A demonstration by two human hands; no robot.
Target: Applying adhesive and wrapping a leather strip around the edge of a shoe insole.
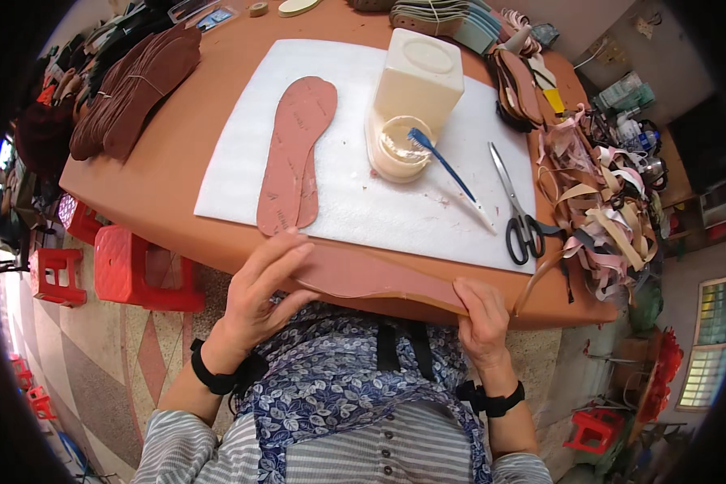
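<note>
A pinkish-brown shoe insole (pixel 371 274) is stretched lengthwise between my hands, just in front of the table's near edge. My left hand (pixel 262 286) grips its left end between thumb and fingers. At its other end, my right hand (pixel 482 321) has its fingers closed round the tip. Two more insoles (pixel 302 121) overlap on a white foam board (pixel 242 137), beyond my left hand. To their right stands a cream glue container (pixel 419 73) with an open, smeared mouth. A blue toothbrush (pixel 452 173) rests with its bristles at that mouth and its handle on the board.
Black-handled scissors (pixel 515 206) lie on the board's right side. A heap of strap scraps (pixel 601 206) crowds the table's right edge. Tied brown insoles (pixel 141 89) are stacked far left, with more bundles (pixel 431 16) at the back. Red stools (pixel 141 270) stand on the floor at left.
</note>
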